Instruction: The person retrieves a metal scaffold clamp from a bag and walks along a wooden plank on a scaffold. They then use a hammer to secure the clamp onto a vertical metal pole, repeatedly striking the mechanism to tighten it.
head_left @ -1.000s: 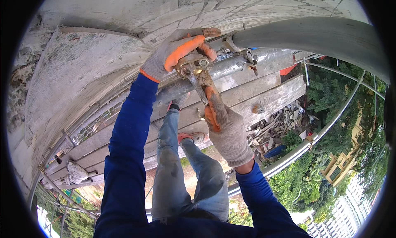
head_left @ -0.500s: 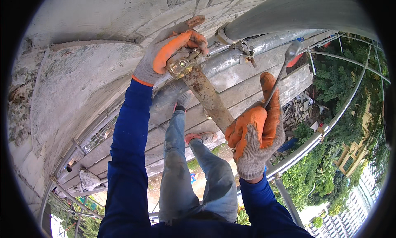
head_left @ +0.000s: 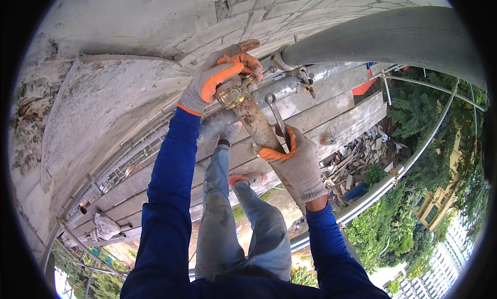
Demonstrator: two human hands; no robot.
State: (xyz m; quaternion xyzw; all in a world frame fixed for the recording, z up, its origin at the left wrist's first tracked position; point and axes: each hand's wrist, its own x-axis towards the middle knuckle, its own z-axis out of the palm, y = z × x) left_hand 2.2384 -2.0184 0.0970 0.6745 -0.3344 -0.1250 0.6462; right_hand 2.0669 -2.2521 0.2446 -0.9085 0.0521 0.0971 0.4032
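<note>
- the left hand, in a grey and orange glove, has its fingers curled over the brass-coloured coupler at the top end of the rusty scaffold tube.
- the right hand, gloved the same, is clenched round that rusty scaffold tube lower down, with a spanner pinned under its fingers against the tube, its ring end sticking up beyond the knuckles.
- the coupler sits just under the left fingertips, touching a grey horizontal pipe.
- beyond the left fingers rises a concrete wall.
- below both hands lie wooden planks and the person's jeans-clad legs.
</note>
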